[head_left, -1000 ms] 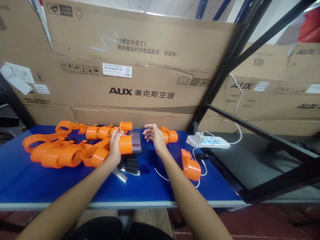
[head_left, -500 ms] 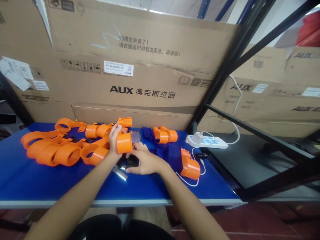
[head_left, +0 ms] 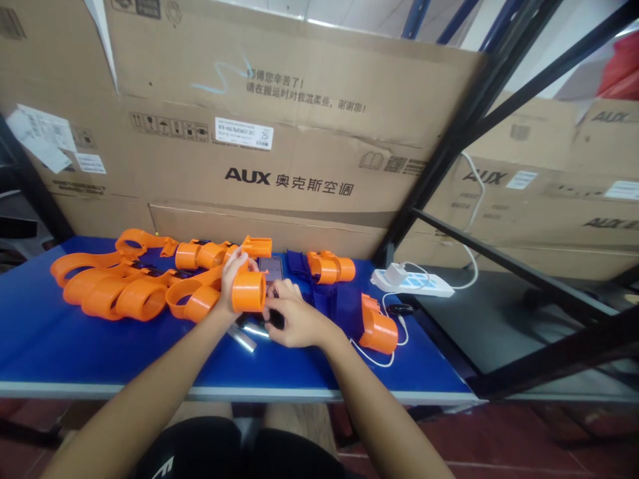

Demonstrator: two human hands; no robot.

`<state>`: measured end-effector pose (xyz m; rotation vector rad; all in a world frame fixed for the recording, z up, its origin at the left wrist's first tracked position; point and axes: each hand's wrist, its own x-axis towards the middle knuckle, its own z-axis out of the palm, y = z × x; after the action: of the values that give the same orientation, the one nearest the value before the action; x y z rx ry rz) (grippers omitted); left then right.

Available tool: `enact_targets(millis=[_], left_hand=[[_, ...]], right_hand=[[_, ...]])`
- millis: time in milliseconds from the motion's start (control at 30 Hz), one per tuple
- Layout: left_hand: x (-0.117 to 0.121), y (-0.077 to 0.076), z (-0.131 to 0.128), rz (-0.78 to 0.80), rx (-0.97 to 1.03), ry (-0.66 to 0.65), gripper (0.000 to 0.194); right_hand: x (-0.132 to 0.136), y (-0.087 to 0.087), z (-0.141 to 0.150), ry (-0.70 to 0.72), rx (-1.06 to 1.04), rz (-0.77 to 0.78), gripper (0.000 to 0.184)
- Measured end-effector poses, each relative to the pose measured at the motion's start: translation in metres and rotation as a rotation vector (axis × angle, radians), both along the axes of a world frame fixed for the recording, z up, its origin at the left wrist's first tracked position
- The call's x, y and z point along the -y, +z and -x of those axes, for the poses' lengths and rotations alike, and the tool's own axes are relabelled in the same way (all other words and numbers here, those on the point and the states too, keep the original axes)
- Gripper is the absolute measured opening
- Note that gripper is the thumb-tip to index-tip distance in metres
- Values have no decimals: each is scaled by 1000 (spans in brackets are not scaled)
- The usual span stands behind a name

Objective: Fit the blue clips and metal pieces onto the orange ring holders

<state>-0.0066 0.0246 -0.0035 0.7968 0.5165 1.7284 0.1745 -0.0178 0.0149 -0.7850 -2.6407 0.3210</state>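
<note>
My left hand (head_left: 229, 283) is wrapped round an orange plastic piece with a round cuff (head_left: 249, 291) and an upper clip-like part (head_left: 257, 247). Close to the cuff's right side, my right hand (head_left: 298, 318) has its fingers curled and pinched together. A small black object (head_left: 276, 319) shows between its thumb and fingers; its kind is hidden by the hand. Two shiny metal strips, one of them a silver strip (head_left: 242, 338), lie on the blue tabletop (head_left: 164, 359) below the hands.
Several orange ring-shaped pieces (head_left: 142, 299) lie at the left. Orange cuffs with dark blue straps (head_left: 349, 313) sit on the right, beside a white power strip (head_left: 414, 282) and cable. A cardboard wall (head_left: 299, 219) closes off the back; a black metal frame (head_left: 424, 173) slants at right.
My right thumb and fingers have drawn closer together on the black object. A second metal strip shows more clearly beneath the hands. The view has shifted slightly.
</note>
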Motion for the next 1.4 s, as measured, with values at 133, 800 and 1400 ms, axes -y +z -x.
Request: enact_targets(millis=[133, 800, 1400], left_hand=[[1, 2, -1, 22, 16, 10, 28], [-5, -5, 0, 21, -50, 9, 36], [-5, -14, -6, 138, -196, 15, 49]], right_hand=[[15, -2, -12, -19, 19, 9, 8], [-6, -4, -33, -142, -465, 228, 4], [-71, -9, 3, -296, -1341, 349, 33]])
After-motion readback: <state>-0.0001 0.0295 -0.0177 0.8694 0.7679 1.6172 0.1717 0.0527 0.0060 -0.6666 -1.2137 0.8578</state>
